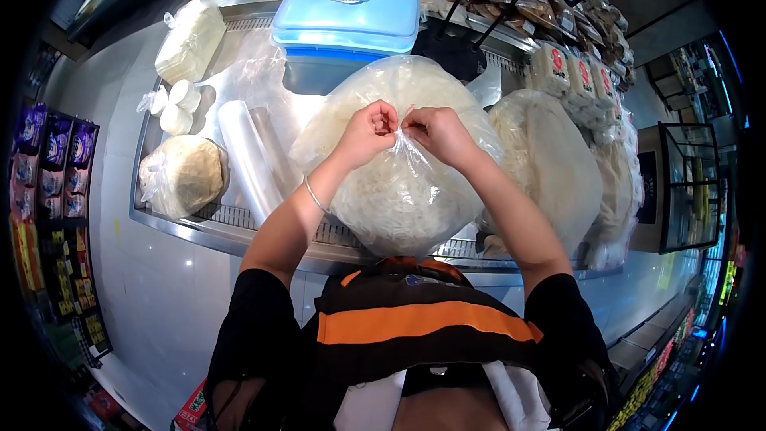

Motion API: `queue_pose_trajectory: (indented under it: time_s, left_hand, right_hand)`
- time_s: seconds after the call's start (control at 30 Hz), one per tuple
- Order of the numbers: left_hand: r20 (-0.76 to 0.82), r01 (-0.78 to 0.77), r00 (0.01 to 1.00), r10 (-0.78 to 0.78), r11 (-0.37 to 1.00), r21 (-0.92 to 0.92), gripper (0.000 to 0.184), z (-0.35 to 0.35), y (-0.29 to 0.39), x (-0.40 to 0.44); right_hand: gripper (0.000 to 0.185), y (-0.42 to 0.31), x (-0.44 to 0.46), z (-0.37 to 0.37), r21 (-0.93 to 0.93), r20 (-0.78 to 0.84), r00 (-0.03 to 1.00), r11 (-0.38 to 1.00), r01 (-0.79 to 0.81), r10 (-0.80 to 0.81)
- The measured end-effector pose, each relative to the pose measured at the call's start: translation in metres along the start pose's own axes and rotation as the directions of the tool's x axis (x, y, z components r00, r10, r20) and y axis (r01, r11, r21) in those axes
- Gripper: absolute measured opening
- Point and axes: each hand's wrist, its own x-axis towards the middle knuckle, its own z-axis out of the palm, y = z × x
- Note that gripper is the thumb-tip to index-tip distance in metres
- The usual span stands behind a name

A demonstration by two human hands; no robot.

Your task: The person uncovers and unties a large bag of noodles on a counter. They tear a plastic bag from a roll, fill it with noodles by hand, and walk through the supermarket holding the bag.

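Observation:
A large clear plastic bag (407,199) full of pale, thin noodle-like strands stands on the metal counter in front of my body. Its gathered neck lies between my two hands. My left hand (373,129) pinches the neck from the left, fingers curled, with a bracelet on that wrist. From the right, my right hand (439,132) pinches the same gathered plastic. The hands are close together, almost meeting over the top of the bag. Whether the neck is knotted, I cannot make out.
Behind the bag sits a blue lidded tub (347,20). A clear plastic roll (247,160), a bagged round pale item (183,175) and white jars (177,116) lie left. To the right rests another filled bag (550,168), near white packs (570,80). The metal counter edge (191,231) runs in front.

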Motion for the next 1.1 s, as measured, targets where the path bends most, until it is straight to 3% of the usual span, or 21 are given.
queue_pose_trajectory:
  time_s: [0.2,0.27,0.33,0.47,0.6,0.67,0.73,0.77,0.87,1.0,1.07,1.1]
  left_hand:
    - [0.075,0.017,0.997,-0.029,0.989,0.147,0.022,-0.005,0.013,-0.001]
    - [0.123,-0.049,0.992,0.017,0.964,0.262,0.018,-0.006,0.015,0.001]
    - [0.107,-0.039,0.994,0.004,0.943,0.329,0.017,-0.002,0.024,0.001]
    - [0.045,-0.043,0.999,0.023,0.868,0.494,0.014,0.002,0.028,-0.001]
    - [0.061,-0.091,0.996,0.069,0.836,0.542,0.015,0.002,0.025,-0.002]
    - [0.077,-0.037,0.997,-0.001,0.874,0.485,0.014,0.005,0.021,-0.005]
    - [0.107,-0.048,0.994,-0.005,0.869,0.493,0.014,0.009,0.018,-0.006]
    - [0.140,-0.052,0.990,-0.019,0.873,0.485,0.014,0.010,0.018,-0.007]
    - [0.173,-0.043,0.984,-0.050,0.870,0.492,0.014,0.012,0.015,-0.008]
    - [0.147,-0.016,0.987,-0.071,0.855,0.519,0.014,0.010,0.012,-0.007]
    - [0.168,-0.060,0.985,-0.033,0.851,0.522,0.014,0.009,0.008,-0.008]
    - [0.111,-0.135,0.990,0.082,0.746,0.653,0.012,0.013,0.013,-0.010]
  right_hand:
    - [0.010,0.010,-0.009,0.018,0.035,-0.135,0.990,0.998,0.044,-0.039]
    - [0.010,0.010,-0.012,0.020,0.029,-0.177,0.983,0.998,0.050,-0.044]
    - [0.011,0.010,-0.012,0.021,-0.195,-0.176,0.970,0.972,0.134,-0.169]
    - [0.010,0.007,-0.014,0.021,-0.156,-0.234,0.960,0.981,0.119,-0.154]
    - [0.010,0.022,-0.002,0.014,-0.096,-0.089,0.969,0.970,0.222,-0.231]
    - [0.010,0.026,0.002,0.004,-0.052,-0.024,0.953,0.952,0.301,-0.302]
    - [0.011,0.025,0.003,-0.008,0.219,0.301,0.953,0.975,-0.035,-0.034]
    - [0.010,0.023,0.002,-0.011,0.265,0.362,0.932,0.956,-0.124,0.020]
    - [0.009,0.036,-0.003,-0.001,0.348,0.363,0.931,0.925,-0.153,0.017]
    - [0.012,0.024,-0.010,0.011,0.274,0.257,0.961,0.946,-0.171,0.099]
    - [0.014,0.027,-0.012,0.017,0.334,0.197,0.973,0.924,-0.185,0.124]
    - [0.014,0.024,-0.012,0.016,0.286,0.164,0.981,0.947,-0.149,0.105]
